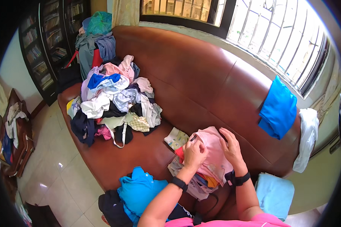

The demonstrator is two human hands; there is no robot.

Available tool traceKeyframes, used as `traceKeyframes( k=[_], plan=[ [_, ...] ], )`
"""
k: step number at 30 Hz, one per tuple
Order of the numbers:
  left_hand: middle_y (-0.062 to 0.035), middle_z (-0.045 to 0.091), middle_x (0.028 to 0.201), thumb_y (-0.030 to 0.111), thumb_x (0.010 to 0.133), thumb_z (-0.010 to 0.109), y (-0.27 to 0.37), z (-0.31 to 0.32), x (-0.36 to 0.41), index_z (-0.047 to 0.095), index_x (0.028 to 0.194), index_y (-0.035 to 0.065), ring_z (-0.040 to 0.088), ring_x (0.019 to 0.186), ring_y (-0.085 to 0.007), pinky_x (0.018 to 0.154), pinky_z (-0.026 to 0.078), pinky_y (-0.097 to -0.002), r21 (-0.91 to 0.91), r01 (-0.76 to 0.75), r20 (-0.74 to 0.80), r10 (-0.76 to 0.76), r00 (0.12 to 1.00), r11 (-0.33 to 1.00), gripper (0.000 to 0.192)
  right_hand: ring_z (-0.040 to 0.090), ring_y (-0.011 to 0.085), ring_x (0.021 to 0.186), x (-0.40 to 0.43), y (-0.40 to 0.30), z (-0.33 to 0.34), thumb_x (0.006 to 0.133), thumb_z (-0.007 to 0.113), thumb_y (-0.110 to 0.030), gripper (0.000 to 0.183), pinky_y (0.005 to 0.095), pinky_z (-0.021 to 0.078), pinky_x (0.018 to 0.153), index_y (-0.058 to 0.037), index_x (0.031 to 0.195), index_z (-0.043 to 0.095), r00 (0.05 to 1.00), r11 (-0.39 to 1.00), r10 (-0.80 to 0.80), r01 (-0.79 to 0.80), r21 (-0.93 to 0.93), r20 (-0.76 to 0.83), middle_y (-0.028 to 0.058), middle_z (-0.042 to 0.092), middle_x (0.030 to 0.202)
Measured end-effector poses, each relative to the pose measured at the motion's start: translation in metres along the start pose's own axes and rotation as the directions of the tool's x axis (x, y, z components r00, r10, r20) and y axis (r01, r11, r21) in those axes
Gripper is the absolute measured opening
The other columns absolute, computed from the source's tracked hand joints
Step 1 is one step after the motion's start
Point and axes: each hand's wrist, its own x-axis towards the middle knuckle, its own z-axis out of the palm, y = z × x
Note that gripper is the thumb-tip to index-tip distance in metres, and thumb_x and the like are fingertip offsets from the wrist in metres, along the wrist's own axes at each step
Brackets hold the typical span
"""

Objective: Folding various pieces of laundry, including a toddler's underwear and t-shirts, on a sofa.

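A pink shirt (211, 154) lies folded on top of a stack of clothes on the brown leather sofa, a dark tag showing at its collar. My left hand (195, 155) is over the collar side with its fingers curled; whether they pinch the cloth is hidden. Beside the shirt's right edge, my right hand (231, 147) has its fingers extended and slightly apart, holding nothing. Under the shirt, edges of white, orange and red cloth (210, 181) stick out. A patterned light cloth (176, 138) lies just beyond the stack.
A large heap of loose clothes (116, 96) covers the sofa's far end. Blue shirts (143, 187) lie near my left forearm. A blue garment (280, 109) and a white one (307, 139) hang over the sofa (193, 76). A light-blue folded cloth (275, 194) is at right.
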Motion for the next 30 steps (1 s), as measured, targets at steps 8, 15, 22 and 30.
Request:
traceKeyframes(
  k=[8,15,22,30],
  plan=[
    [-0.0046,0.067,0.077,0.022,0.077,0.069,-0.016,-0.02,-0.033,0.059,0.09,0.0103,0.062,0.081,-0.026,0.08,0.041,-0.043,0.013,0.147,0.079,-0.148,0.986,0.989,0.02,0.034,0.0402,0.135,0.001,0.026,0.055,0.09,0.057,-0.037,0.058,0.0565,0.0284,0.107,-0.0099,0.139,0.042,0.922,0.986,0.05,0.015,-0.166,0.384,0.0156,0.036,0.148],
    [-0.0105,0.06,0.104,0.026,0.081,0.067,0.002,-0.038,-0.028,0.06,0.103,0.0073,0.054,0.098,-0.0304,0.092,0.039,-0.0435,0.037,-0.465,-0.017,0.466,0.885,0.884,0.03,0.036,0.0376,0.132,-0.05,-0.043,-0.007,0.083,0.068,-0.025,0.057,0.0553,0.0271,0.106,-0.01,0.135,0.047,0.981,0.925,0.065,0.009,-0.379,0.181,0.0162,0.041,0.142],
    [-0.0098,0.059,0.094,0.031,0.078,0.073,-0.01,-0.037,-0.018,0.062,0.091,0.0057,0.052,0.095,-0.0306,0.085,0.042,-0.0427,0.046,-0.179,-0.005,0.179,0.984,0.983,0.031,0.056,0.0302,0.074,-0.121,-0.042,-0.002,0.073,0.075,-0.008,0.021,0.0385,0.0469,0.066,-0.0028,0.086,0.058,0.96,0.959,0.271,-0.275,-0.065,-0.07,0.0127,0.055,0.081],
    [-0.0058,0.063,0.093,0.017,0.077,0.075,-0.005,-0.032,-0.008,0.065,0.078,0.0064,0.053,0.094,-0.0276,0.085,0.044,-0.0374,-0.208,-0.231,-0.056,0.224,0.973,0.95,0.015,0.057,0.0259,0.067,-0.143,-0.037,0.007,0.072,0.078,-0.01,0.029,0.0358,0.0474,0.061,-0.0025,0.094,0.06,0.943,0.944,0.315,-0.323,-0.067,-0.104,0.0119,0.056,0.081]
  ],
)
